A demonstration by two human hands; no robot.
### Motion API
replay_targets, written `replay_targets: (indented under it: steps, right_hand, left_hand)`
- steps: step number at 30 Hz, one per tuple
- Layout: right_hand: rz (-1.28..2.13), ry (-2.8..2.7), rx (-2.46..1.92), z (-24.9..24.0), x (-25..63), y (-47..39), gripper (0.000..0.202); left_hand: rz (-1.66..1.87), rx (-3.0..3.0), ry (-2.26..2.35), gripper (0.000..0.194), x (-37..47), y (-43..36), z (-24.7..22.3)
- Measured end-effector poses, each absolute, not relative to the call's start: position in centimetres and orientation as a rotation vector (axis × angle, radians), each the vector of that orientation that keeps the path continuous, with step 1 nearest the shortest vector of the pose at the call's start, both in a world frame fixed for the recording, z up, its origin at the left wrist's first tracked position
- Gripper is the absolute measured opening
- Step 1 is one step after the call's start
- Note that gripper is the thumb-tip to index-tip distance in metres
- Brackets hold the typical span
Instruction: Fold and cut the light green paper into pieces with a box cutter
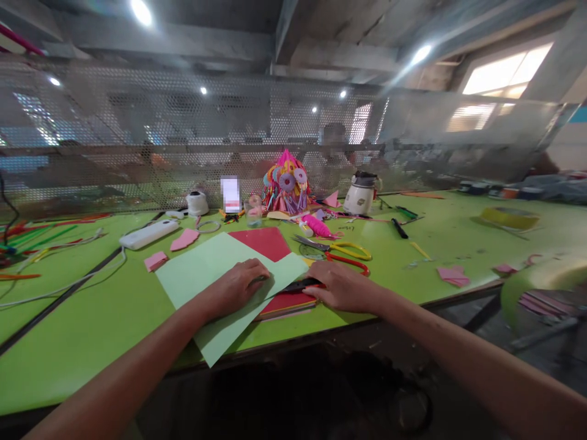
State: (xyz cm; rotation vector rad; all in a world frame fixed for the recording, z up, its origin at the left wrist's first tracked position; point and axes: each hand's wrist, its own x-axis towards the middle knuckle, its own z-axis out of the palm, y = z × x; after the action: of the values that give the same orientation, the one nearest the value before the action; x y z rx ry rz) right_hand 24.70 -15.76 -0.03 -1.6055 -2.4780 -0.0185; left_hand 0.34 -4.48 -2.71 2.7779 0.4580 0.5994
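A large light-green paper sheet (pixel 202 272) lies at an angle at the table's front edge. On it rests my left hand (pixel 241 284), its fingers curled and pressed down on the sheet. My right hand (pixel 337 284) is closed around a dark cutting tool (pixel 298 285), whose blade reaches left to the sheet, short of my left hand. Beneath are red sheets (pixel 261 241) in a stack. Just beyond my right hand lie scissors with yellow handles (pixel 351 249) and a red handle loop (pixel 351 263).
The green table (pixel 68 360) holds a white power strip (pixel 149 234), pink paper scraps (pixel 453 275), a pink thread bundle (pixel 318 226), a kettle (pixel 360 195) and a colourful tasselled ornament (pixel 287 183). Behind stands a perforated metal screen (pixel 183 122).
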Motion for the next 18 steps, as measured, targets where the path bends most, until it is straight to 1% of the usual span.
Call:
replay_targets:
  steps: [7, 13, 18]
  right_hand:
    - [-0.007, -2.476, -1.636, 0.4, 24.3, -15.5, 0.024]
    - [0.040, -2.494, -1.613, 1.0, 24.0, -15.1, 0.023]
    - [0.093, -2.496, -1.563, 1.2, 24.6, -15.0, 0.023]
  left_hand:
    - [0.563, 2.769, 0.539, 0.023, 0.2, -4.5, -2.9]
    - [0.580, 2.749, 0.580, 0.019, 0.2, -4.6, -2.8]
    - [0.546, 2.726, 0.570, 0.020, 0.3, -5.1, -2.2]
